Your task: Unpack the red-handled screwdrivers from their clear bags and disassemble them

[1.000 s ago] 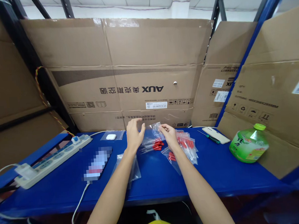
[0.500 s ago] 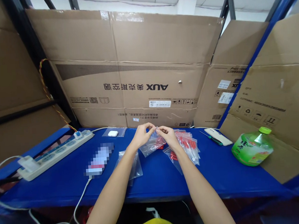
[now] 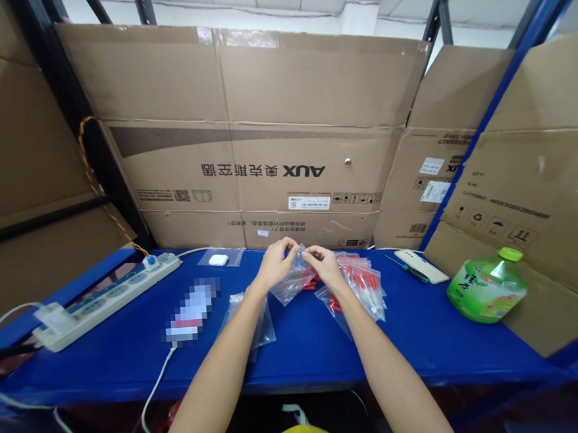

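Observation:
My left hand (image 3: 278, 262) and my right hand (image 3: 323, 264) pinch the top edge of a clear zip bag (image 3: 290, 286), their fingertips close together. The bag hangs down between them above the blue table. Behind it lie some red pieces (image 3: 312, 284), partly hidden by the bag and my right hand. To the right of my right hand is a spread of clear zip bags with red items inside (image 3: 365, 278). Beside my left forearm rests a small stack of clear zip bags (image 3: 263, 327), partly covered by the arm.
On the blue table (image 3: 416, 339), a power strip (image 3: 111, 298), a phone on a cable (image 3: 194, 310) and a white earbud case (image 3: 218, 260) lie left. A screwdriver (image 3: 414, 273), a white phone-shaped object (image 3: 428, 265) and a green bottle (image 3: 487, 288) are right. Cardboard walls (image 3: 264, 139) enclose the back.
The bag between my hands hangs slightly differently, its lower corner a little lower. My hands stay in nearly the same place; the whole view has shifted slightly.

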